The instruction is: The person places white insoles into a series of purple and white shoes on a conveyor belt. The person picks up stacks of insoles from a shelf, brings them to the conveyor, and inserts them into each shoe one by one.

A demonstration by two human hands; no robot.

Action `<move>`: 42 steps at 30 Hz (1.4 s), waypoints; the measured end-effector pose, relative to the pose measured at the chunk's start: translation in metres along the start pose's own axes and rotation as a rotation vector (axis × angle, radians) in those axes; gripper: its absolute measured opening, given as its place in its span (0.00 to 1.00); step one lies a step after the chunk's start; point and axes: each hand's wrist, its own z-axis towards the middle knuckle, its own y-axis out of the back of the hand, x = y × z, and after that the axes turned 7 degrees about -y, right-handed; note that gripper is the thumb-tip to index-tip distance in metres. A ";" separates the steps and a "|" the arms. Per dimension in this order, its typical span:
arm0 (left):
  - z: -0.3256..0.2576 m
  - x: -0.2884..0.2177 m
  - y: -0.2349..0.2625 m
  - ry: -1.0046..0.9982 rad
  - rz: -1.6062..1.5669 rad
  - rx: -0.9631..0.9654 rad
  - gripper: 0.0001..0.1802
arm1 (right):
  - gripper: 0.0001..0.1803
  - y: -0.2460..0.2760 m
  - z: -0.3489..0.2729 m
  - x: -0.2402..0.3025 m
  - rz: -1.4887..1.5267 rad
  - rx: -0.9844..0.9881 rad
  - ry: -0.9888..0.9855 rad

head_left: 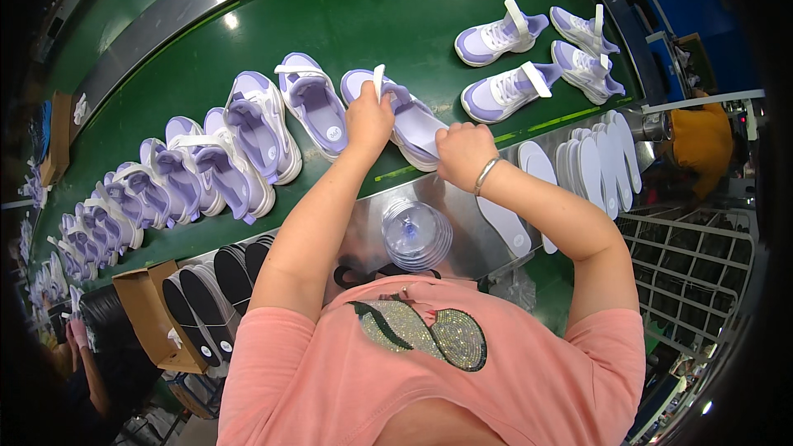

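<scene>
In front of me on the green surface lies a white and lavender sneaker (357, 81), its toe pointing away. My left hand (369, 120) is closed around its tongue and the upright white strap. A pale lavender insole (418, 129) sits partly in the shoe's opening. My right hand (465, 153), a bracelet at its wrist, is closed on the insole's heel end; the fingertips are partly hidden. Just left of my left hand rests another sneaker (314, 103) with its strap folded back. A loose white insole (505, 227) lies on the metal ledge below my right forearm.
More sneakers (256, 128) line up leftward, and several (504, 91) stand far right. Insoles are stacked (591, 165) at right; dark ones (194, 306) stand by a cardboard box (149, 314). A clear plastic container (413, 235) sits near my chest. Other people appear at both sides.
</scene>
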 end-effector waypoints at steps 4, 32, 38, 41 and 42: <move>0.000 0.001 0.000 0.009 0.019 0.000 0.12 | 0.06 -0.001 0.019 0.010 0.012 -0.062 0.166; 0.003 0.002 0.000 -0.025 -0.031 0.037 0.13 | 0.13 -0.049 0.095 0.024 -0.069 0.343 0.247; -0.001 0.007 0.000 -0.019 -0.026 -0.021 0.12 | 0.17 0.005 0.045 0.012 0.024 0.529 0.286; -0.001 -0.001 -0.003 -0.032 -0.013 -0.016 0.12 | 0.19 -0.014 0.045 0.009 -0.048 0.558 0.282; 0.001 0.000 -0.005 -0.049 -0.001 -0.022 0.12 | 0.20 -0.014 0.045 0.008 -0.010 0.540 0.281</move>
